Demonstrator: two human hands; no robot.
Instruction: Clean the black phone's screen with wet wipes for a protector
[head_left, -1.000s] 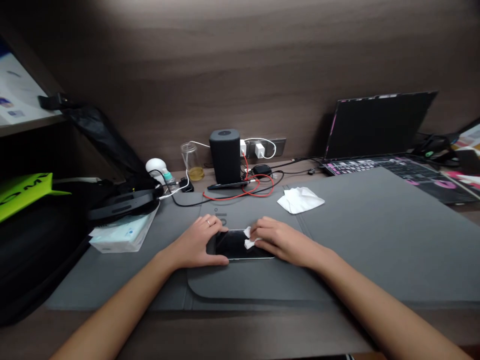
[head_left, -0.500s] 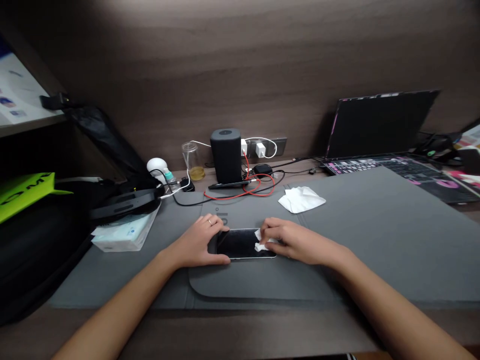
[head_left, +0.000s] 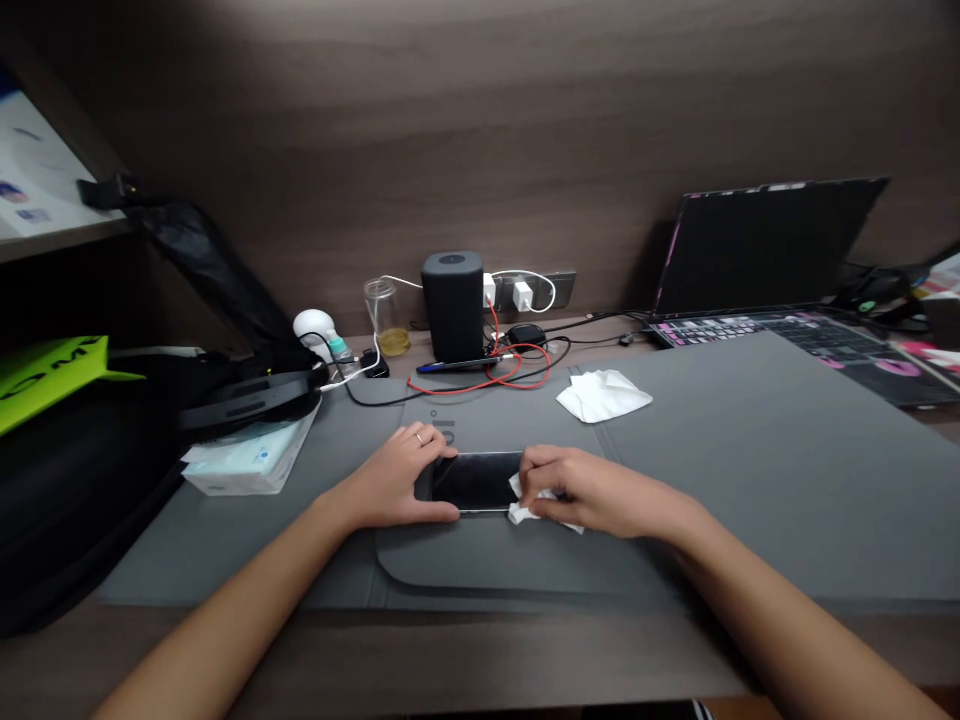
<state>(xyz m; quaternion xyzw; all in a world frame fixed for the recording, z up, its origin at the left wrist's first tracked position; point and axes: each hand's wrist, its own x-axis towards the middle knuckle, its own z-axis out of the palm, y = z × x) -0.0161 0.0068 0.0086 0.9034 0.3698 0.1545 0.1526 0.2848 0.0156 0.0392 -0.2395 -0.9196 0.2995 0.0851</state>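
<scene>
A smartphone (head_left: pixel 480 482) with a black screen lies flat and sideways on the grey desk mat (head_left: pixel 480 565). My left hand (head_left: pixel 397 478), a ring on one finger, clasps its left end between thumb and fingers along the two long edges. At the other end, my right hand (head_left: pixel 581 488) pinches a crumpled white tissue (head_left: pixel 522 512) against the screen. Part of this tissue hangs over the phone's near edge, and the hand hides the phone's right end. Beyond my right hand a second white tissue (head_left: pixel 604 396) rests on the mat.
A tissue pack (head_left: pixel 244 465) and a black bag (head_left: pixel 60 480) are at the left. Along the wall stand a glass jar (head_left: pixel 388 320), a black speaker (head_left: pixel 453 308) and tangled red and black cables (head_left: pixel 517 368). An open laptop (head_left: pixel 765 255) is at the back right.
My right hand has slid the tissue slightly nearer to me, across the phone's near edge. More of the tissue shows under the hand. My left hand keeps its hold.
</scene>
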